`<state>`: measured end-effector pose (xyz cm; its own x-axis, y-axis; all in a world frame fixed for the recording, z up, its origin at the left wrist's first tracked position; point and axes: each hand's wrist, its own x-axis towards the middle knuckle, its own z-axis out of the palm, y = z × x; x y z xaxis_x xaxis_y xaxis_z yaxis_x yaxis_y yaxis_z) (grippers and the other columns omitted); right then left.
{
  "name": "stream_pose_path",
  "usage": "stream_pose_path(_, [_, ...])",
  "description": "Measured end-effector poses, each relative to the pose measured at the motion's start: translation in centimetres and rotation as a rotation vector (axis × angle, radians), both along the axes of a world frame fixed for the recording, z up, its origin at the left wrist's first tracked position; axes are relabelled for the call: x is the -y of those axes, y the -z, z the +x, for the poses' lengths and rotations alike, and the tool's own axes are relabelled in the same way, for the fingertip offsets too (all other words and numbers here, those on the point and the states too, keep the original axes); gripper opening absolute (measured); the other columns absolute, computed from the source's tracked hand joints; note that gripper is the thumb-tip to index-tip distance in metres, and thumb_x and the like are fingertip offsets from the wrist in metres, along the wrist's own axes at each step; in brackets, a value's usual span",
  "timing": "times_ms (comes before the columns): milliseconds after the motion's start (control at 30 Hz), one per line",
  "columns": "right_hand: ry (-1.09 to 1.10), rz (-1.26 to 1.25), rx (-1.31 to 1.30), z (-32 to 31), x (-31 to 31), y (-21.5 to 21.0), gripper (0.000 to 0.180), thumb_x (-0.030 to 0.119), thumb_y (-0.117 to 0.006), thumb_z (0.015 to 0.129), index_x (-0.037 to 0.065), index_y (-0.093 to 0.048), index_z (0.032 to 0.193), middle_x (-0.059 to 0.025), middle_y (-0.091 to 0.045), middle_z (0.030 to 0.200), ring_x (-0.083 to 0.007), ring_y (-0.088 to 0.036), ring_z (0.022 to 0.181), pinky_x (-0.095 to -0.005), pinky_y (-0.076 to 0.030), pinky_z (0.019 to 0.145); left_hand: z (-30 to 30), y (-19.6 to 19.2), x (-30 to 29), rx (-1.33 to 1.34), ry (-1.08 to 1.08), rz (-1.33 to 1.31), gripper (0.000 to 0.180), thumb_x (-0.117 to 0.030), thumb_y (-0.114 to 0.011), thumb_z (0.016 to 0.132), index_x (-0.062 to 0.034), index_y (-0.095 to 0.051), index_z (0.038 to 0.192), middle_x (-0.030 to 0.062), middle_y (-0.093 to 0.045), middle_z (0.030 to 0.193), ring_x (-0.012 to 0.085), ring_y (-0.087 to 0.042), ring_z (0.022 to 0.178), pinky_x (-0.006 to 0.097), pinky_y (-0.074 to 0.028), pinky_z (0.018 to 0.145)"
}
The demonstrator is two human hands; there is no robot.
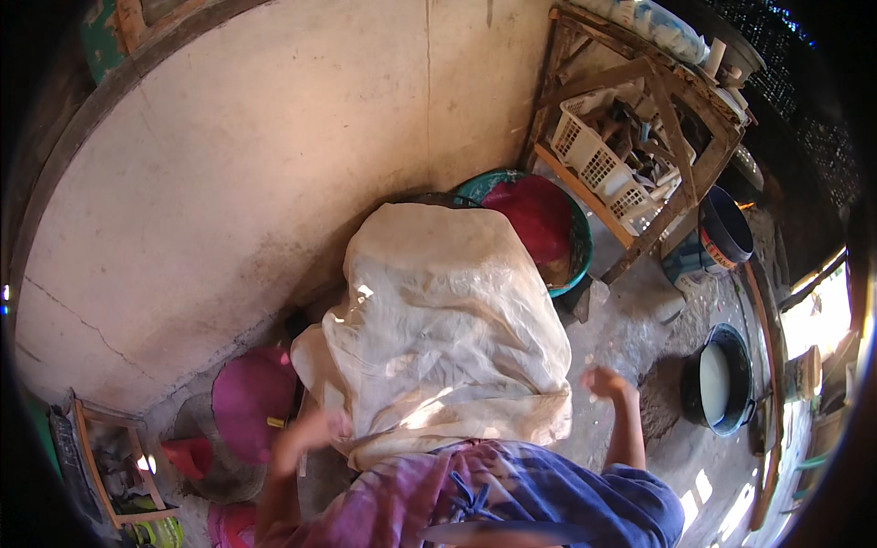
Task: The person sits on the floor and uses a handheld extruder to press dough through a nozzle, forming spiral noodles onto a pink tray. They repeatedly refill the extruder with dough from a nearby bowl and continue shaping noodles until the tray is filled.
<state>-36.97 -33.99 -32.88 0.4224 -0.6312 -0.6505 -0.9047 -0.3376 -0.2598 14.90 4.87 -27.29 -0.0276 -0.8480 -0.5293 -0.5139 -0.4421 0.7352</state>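
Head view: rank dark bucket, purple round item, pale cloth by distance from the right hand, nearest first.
From the right hand:
1. Pale cloth: its edge is just left of the hand.
2. Dark bucket: right, on the floor, pale contents inside.
3. Purple round item: far left, beyond the cloth.

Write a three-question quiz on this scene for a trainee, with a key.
1. True or false: in the picture, the white crate is left of the cloth.
2. What colour is the large item in the green tub? A: blue; B: red; C: white.
3. Which of the person's hands is nearer the black bucket?

Key:
1. False: the white crate is to the upper right of the cloth.
2. B.
3. The right hand.
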Motion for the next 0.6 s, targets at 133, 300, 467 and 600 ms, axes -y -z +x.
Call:
stream_pose_path(133, [0.072, -0.570, 0.744, 8.9, 7.0, -0.5, 0.024, 0.016, -0.061, 0.093, 0.002, -0.065, 0.112, -0.0151, -0.068, 0.105, -0.0282, -0.066, 0.096, -0.0341, -0.050, 0.086, 8.4, 1.2, 12.9, 0.344, -0.521, -0.763, 0.029, -0.022, -0.055, 0.099, -0.0001, -0.058, 0.117, 0.0182, -0.067, 0.109, 0.0290, -0.068, 0.098, 0.039, -0.052, 0.083])
stream_pose_path(300, [0.261, -0.426, 0.738, 21.7, 14.0, 0.0, 0.045, 0.035, -0.060, 0.097, 0.001, -0.060, 0.127, -0.0166, -0.065, 0.121, -0.0257, -0.061, 0.114, -0.0454, -0.040, 0.105, 15.0, 7.1, 27.4, 0.163, -0.713, -0.654, 0.042, -0.023, -0.053, 0.101, 0.0009, -0.051, 0.135, 0.0174, -0.055, 0.138, 0.0280, -0.059, 0.119, 0.034, -0.045, 0.100])
stream_pose_path(467, [0.364, -0.268, 0.663, 26.0, 15.9, -0.8, 0.062, 0.052, -0.048, 0.096, 0.005, -0.054, 0.135, -0.0190, -0.057, 0.134, -0.0329, -0.049, 0.129, -0.0586, -0.021, 0.110, 16.1, 9.9, 31.3, -0.121, -0.856, -0.506, 0.038, -0.024, -0.046, 0.103, 0.0005, -0.055, 0.131, 0.0156, -0.059, 0.134, 0.0267, -0.059, 0.117, 0.035, -0.043, 0.100])
stream_pose_path(600, [0.212, 0.000, 0.713, 25.1, 15.2, -2.9, 0.052, 0.043, -0.050, 0.098, 0.002, -0.056, 0.130, -0.0199, -0.064, 0.117, -0.0332, -0.059, 0.109, -0.0421, -0.041, 0.094, 16.1, 8.6, 30.7, 0.162, -0.699, -0.686, 0.026, -0.021, -0.050, 0.101, 0.0011, -0.062, 0.106, 0.0191, -0.067, 0.104, 0.0345, -0.063, 0.100, 0.040, -0.047, 0.086])
